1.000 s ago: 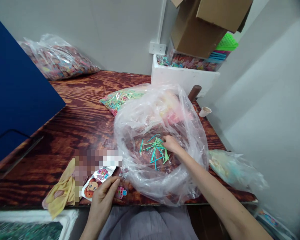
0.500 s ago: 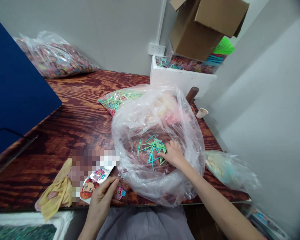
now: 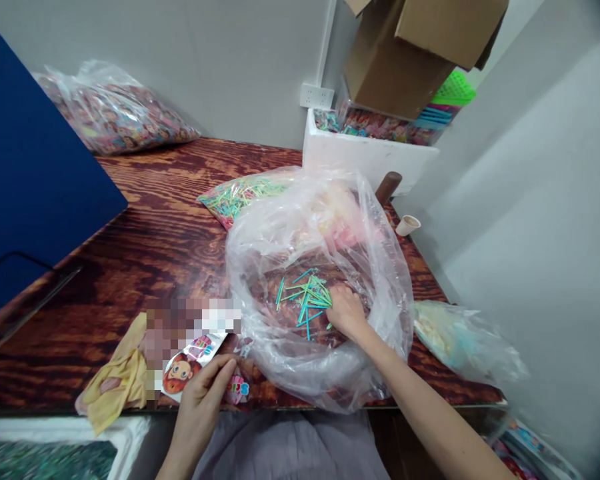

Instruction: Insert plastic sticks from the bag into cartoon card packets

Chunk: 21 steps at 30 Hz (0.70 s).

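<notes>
Counted two bare hands in action! Saw the right hand (image 3: 347,310) down inside one wide-open clear plastic bag (image 3: 325,393), with fingers curled in and tips hidden. Could not tell of full closure, nor of any stick in that grip. Found one loose heap of thin green and blue sticks (image 3: 307,293) right against those knuckles, just to their left; made out roughly two dozen, too crossed for an exact count.

Then over to the left hand (image 3: 207,390), well apart, low by the near edge of one wood-grained table (image 3: 160,233): caught with thumb and fingertips pinched together. Could not tell of film between them. Noted one clear printed sachet (image 3: 238,388) just to its right, one silvery cartoon pouch (image 3: 181,373) just to its left, one yellow cloth (image 3: 123,387) farther left.

Beyond the right hand, spotted one bag of colored sticks (image 3: 245,200), one paper cup (image 3: 408,225), one brown cylinder (image 3: 389,189), one white foam box (image 3: 365,157) and one cardboard box (image 3: 395,73). Right of its forearm, picked out one pale plastic bag (image 3: 465,340). Far beyond the left hand, sighted one bulging bag of printed packets (image 3: 125,120).
</notes>
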Tool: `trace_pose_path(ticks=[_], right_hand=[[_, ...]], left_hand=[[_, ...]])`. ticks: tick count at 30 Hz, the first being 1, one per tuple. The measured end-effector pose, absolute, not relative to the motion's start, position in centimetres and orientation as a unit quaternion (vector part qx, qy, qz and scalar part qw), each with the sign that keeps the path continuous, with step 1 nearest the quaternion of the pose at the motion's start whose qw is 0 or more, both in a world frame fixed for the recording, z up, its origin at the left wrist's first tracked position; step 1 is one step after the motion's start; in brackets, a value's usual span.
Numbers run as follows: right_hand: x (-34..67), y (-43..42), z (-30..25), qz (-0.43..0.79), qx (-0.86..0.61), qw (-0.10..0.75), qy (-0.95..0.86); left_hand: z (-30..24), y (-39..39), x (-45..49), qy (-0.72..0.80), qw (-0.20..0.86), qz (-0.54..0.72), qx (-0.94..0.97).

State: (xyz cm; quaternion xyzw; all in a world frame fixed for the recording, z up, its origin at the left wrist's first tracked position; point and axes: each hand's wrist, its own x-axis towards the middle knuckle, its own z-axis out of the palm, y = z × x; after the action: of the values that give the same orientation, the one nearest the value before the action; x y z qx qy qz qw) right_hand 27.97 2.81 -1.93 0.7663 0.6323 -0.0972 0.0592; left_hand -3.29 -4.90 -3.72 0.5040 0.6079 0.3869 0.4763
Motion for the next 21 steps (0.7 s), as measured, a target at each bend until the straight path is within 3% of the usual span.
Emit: trace_pose_path(ticks=[10,12,17,21], right_hand=[[30.5,1.4,-1.1,-0.105,0.747,-0.083,0.651],[30.9,0.7,-0.4,-0.093,0.757,-0.06,0.644],[30.2,-0.4,0.5,-0.166,0.761,0.087,0.62],[30.4,-1.3,0.6,-0.192,0.765,0.079,0.61]], left_hand=[[-3.5,-4.7,-3.2,0.617,0.482,0.382,0.491],[-3.7,-4.7,-3.3,0.617,0.487,0.379,0.488],[-4.2,-4.8,-3.4,0.614,0.502,0.369,0.486],[-4.2,-4.9,-3.5,0.617,0.493,0.377,0.484]])
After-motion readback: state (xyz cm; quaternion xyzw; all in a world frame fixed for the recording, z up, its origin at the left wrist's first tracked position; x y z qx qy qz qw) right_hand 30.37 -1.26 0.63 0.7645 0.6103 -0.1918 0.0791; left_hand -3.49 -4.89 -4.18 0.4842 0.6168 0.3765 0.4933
